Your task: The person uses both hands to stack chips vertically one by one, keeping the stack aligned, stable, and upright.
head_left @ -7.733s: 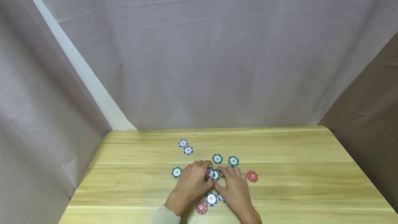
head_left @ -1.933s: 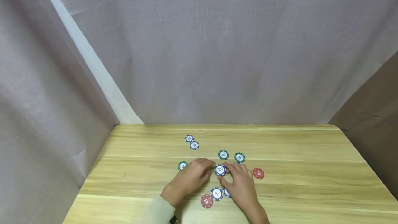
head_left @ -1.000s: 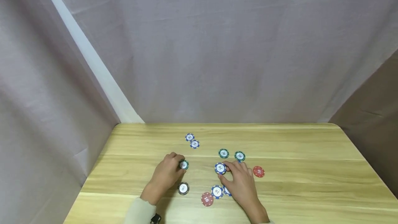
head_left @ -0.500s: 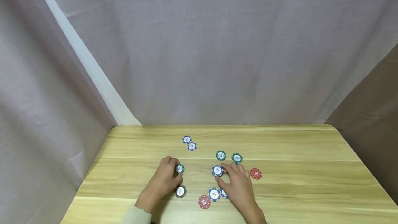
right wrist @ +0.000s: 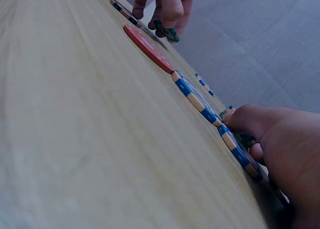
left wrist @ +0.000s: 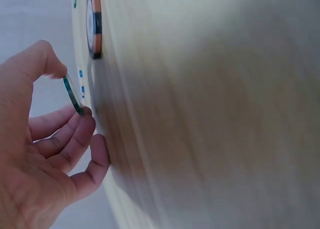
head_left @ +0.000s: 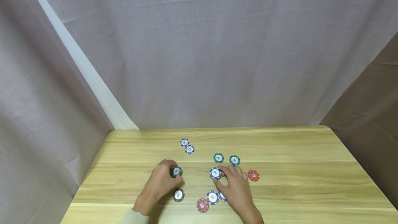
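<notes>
My left hand pinches a green poker chip between thumb and fingertips. In the left wrist view this green chip stands tilted, raised off the table. My right hand holds a blue poker chip marked 10 by its edge, thumb on the near side and fingers on the far side. A green edge below it shows by the thumb in the right wrist view, where the right hand partly hides it. Just below the left hand lies a black chip marked 100.
On the wooden table a red chip, a blue chip and a half-covered blue chip lie near me. Two green chips and another red chip lie right; two blue chips touch farther back. Grey curtains surround the table.
My left hand has left the right hand's side, moved left, and taken hold of the green chip, now lifted. The black chip came into view. The right hand keeps its place on the blue chip.
</notes>
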Motion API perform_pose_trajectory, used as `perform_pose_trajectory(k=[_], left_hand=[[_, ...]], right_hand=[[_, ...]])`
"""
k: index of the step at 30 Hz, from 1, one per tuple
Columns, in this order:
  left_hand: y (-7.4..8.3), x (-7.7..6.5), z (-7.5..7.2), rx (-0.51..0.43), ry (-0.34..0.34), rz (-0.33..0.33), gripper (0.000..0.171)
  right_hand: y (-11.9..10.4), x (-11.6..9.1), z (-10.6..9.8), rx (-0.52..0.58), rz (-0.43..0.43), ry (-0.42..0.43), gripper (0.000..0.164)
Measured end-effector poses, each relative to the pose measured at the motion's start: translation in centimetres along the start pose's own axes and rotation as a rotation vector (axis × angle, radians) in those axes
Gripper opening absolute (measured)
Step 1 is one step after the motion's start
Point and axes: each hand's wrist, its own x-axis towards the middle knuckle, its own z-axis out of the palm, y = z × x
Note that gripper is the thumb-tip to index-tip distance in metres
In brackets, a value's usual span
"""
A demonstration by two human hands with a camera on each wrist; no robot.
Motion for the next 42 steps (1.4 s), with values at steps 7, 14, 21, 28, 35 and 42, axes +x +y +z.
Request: perform_pose_trajectory(k=[7, 14, 21, 28, 35, 42], left_hand=[[1.8, 0.1, 0.0, 0.075, -0.012, 0.104, 0.029], [3.0, 0.4, 0.9, 0.103, -0.052, 0.176, 0.031], [4.0, 0.6, 2.3, 0.142, -0.050, 0.235, 0.032], [5.2, 1.3, 3.6, 0.239, -0.014, 0.345, 0.043], [6.0, 2.0, 4.3, 0.232, -0.044, 0.385, 0.047], [6.6, 2.2, 4.8, 0.214, -0.086, 0.395, 0.050]], right_hand=[[0.1, 0.1, -0.2, -0.007, -0.003, 0.009, 0.046], [0.1, 0.2, -0.1, -0.002, 0.002, -0.002, 0.047], [0.2, 0.1, -0.1, -0.015, 0.006, -0.013, 0.045], [0.2, 0.2, -0.2, -0.014, 0.014, -0.021, 0.045], [0.1, 0.4, 0.2, -0.013, -0.010, 0.003, 0.045], [-0.2, 0.5, 0.2, -0.014, -0.016, -0.010, 0.046]])
